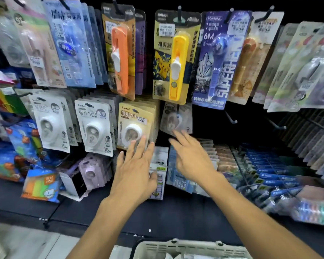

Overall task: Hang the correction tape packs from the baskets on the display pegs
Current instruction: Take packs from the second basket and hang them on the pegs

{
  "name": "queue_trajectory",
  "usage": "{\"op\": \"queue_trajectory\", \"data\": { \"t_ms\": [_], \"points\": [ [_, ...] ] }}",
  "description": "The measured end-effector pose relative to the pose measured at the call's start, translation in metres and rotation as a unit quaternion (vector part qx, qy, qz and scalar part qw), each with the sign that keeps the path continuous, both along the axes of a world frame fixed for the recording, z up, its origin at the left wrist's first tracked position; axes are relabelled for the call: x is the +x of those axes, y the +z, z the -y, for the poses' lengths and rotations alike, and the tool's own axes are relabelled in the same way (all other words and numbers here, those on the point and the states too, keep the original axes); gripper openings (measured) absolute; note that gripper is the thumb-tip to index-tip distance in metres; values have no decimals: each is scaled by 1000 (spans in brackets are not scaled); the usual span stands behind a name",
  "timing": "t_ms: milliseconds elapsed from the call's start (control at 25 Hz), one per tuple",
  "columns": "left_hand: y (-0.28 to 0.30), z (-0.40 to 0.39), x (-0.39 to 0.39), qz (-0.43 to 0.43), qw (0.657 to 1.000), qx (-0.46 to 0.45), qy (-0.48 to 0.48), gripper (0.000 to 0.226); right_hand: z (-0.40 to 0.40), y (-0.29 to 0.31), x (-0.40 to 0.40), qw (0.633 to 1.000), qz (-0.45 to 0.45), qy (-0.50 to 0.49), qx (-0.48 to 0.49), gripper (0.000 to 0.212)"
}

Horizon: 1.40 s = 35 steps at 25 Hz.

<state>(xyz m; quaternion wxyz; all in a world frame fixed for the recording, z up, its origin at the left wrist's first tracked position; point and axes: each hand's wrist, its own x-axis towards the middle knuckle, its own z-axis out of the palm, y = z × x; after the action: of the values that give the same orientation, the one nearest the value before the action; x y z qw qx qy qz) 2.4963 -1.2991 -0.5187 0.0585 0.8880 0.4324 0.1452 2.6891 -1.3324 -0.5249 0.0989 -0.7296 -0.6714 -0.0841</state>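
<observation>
Beige plastic is showing at the bottom edge, where the rim of a basket [190,248] is sitting below both forearms, its contents too cropped to make out. Both hands are reaching up to the lower row of the display. The left hand [137,169] is spreading wide, fingers straight, fingertips lying against the front of the yellow pack [134,122], the foremost of a stack hanging from one peg. The right hand [192,156] is also lying open, fingers extended and slightly blurred, its fingertips touching the bottom edge of a grey pack [176,118] that is hanging alone on the next peg to the right, just beside the yellow stack. Neither hand is gripping anything. Right of the grey pack, two bare pegs [231,116] are jutting out from the dark panel (the nearer one is tilting upward at its tip). Left of the yellow stack, two stacks of white packs [94,126] are hanging side by side. Above them, the top row is carrying an orange pack [120,58], a yellow Pikachu pack [174,58] and a blue pack [215,60]. Below the hands, more packs are standing upright in rows on the black shelf [176,214].
</observation>
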Motion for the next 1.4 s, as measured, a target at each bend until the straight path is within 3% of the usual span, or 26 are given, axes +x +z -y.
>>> {"op": "queue_trajectory", "data": {
  "t_ms": [160, 240, 320, 400, 440, 560, 640, 720, 760, 840, 920, 1000, 1040, 1080, 1120, 1160, 1200, 1240, 1280, 1400],
  "points": [
    [-26, 18, 7, -63, 990, -96, -83, 75, 97, -91, -2, 975, -130, -14, -178, 42],
    [-53, 39, 10, -190, 940, -219, -177, 72, 147, -130, 1, 935, -161, -41, -315, 29],
    [-88, 63, 11, -335, 864, -303, -224, 67, 188, -161, 6, 868, -213, -69, -443, 18],
    [-118, 81, 11, -425, 808, -333, -233, 64, 218, -182, 18, 828, -213, -102, -509, 27],
    [-127, 85, 10, -437, 804, -326, -239, 63, 228, -189, 25, 826, -219, -117, -507, 40],
    [-143, 87, 12, -406, 838, -273, -239, 57, 249, -199, 51, 846, -214, -131, -471, 74],
    [-150, 94, 16, -402, 840, -269, -244, 62, 265, -206, 70, 819, -189, -109, -530, 90],
    [-157, 104, 22, -414, 822, -291, -263, 62, 285, -213, 77, 783, -136, -65, -603, 111],
    [-160, 107, 25, -422, 813, -301, -266, 62, 295, -219, 76, 784, -84, -40, -614, 119],
    [-162, 110, 29, -433, 807, -299, -268, 61, 311, -230, 67, 819, -9, 0, -573, 123],
    [-163, 109, 34, -433, 813, -287, -263, 60, 314, -233, 59, 874, 7, 14, -486, 101],
    [-166, 108, 36, -430, 818, -278, -262, 60, 304, -224, 60, 921, -17, -1, -390, 62],
    [-169, 107, 38, -415, 827, -277, -260, 61, 297, -215, 62, 932, -94, -41, -347, 45],
    [-171, 109, 40, -378, 838, -301, -254, 64, 290, -205, 64, 921, -232, -95, -298, 35],
    [-172, 112, 42, -306, 845, -370, -234, 71, 284, -194, 62, 870, -412, -134, -237, 32],
    [-170, 118, 45, -197, 832, -480, -197, 79, 278, -184, 57, 795, -565, -141, -172, 31],
    [-169, 126, 47, -69, 794, -584, -155, 85, 270, -176, 49, 732, -658, -121, -130, 30],
    [-169, 132, 51, 39, 756, -643, -120, 82, 262, -173, 39, 705, -693, -94, -120, 28],
    [-172, 135, 54, 115, 740, -657, -91, 73, 256, -174, 29, 703, -694, -70, -139, 28],
    [-173, 135, 58, 192, 770, -608, -19, 44, 255, -194, 24, 756, -586, -57, -288, 52]
  ]
}}
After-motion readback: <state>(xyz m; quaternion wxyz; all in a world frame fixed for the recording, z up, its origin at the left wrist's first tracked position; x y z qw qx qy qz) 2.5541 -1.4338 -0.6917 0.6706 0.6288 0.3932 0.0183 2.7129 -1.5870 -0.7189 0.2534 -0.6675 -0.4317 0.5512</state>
